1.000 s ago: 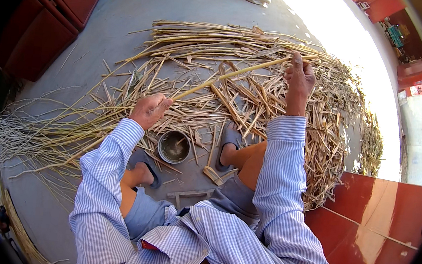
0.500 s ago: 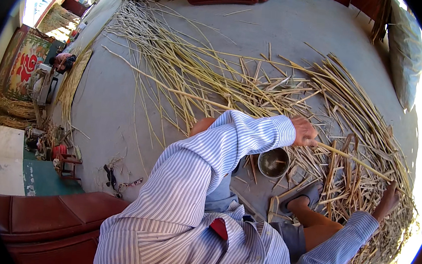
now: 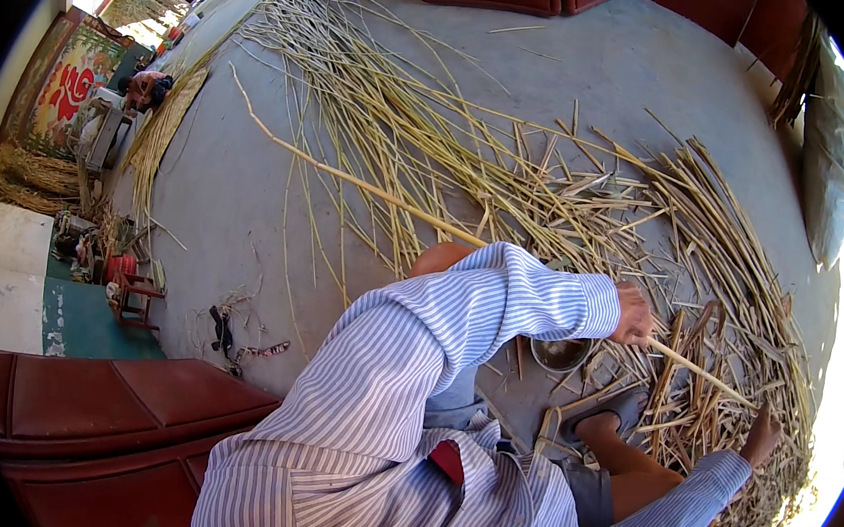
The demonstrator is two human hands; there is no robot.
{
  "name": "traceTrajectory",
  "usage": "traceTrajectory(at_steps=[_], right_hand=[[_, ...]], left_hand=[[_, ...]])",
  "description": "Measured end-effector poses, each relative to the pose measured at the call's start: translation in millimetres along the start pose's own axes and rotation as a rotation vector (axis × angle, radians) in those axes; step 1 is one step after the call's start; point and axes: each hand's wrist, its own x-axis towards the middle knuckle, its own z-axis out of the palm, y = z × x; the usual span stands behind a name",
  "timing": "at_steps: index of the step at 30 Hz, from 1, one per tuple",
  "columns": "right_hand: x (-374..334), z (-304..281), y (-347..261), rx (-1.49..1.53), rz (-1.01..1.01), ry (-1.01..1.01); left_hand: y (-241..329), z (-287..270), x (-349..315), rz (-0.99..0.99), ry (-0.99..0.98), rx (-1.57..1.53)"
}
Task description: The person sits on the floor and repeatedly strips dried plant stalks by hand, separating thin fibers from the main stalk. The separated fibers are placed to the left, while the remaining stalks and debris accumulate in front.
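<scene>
One long pale reed stalk (image 3: 388, 198) slants from the far left, passes behind my left sleeve and comes out at the right. My left hand (image 3: 632, 314) is closed around it, its arm stretched across my front. At the stalk's right end is my right hand (image 3: 761, 439), fingers drawn together at the tip; the fingertips are partly hidden. Below my left wrist stands a round metal bowl (image 3: 562, 356), partly covered by the sleeve. Broken stalks and dry peelings (image 3: 705, 359) lie under and around both hands.
A spread of long greenish-yellow stalks (image 3: 385, 110) covers the floor ahead. Dark red padded seats (image 3: 118, 408) stand at the lower left and more at the far edge. A pale sack (image 3: 832, 169) leans at the far right. Another person (image 3: 146, 91) is at the far left.
Both hands keep hold of the stalk. My left hand has moved right and toward me, its sleeve now covering more of the bowl. The whole view has shifted slightly.
</scene>
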Motion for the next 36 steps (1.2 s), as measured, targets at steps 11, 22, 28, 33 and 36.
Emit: traceTrajectory(at_steps=[11,22,28,33,36], right_hand=[[-55.2,11.5,-34.0,-0.409,-0.375,0.17],[-89.6,-17.4,-49.3,-0.262,-0.377,0.487],[-91.7,-36.6,-48.9,0.217,-0.199,0.362],[-83.9,-36.0,-52.2,0.581,-0.195,0.48],[-74.1,-51.7,-48.9,1.158,0.11,0.298]], left_hand=[[-0.7,-31.8,-9.1,-0.053,-0.009,0.062],[20.6,-55.0,-2.9,-0.02,-0.202,0.101],[19.1,-58.2,-7.1,-0.027,-0.199,0.146],[13.4,-70.6,-5.3,-0.026,-0.056,0.14],[16.8,-79.8,-6.3,-0.034,-0.07,0.153]])
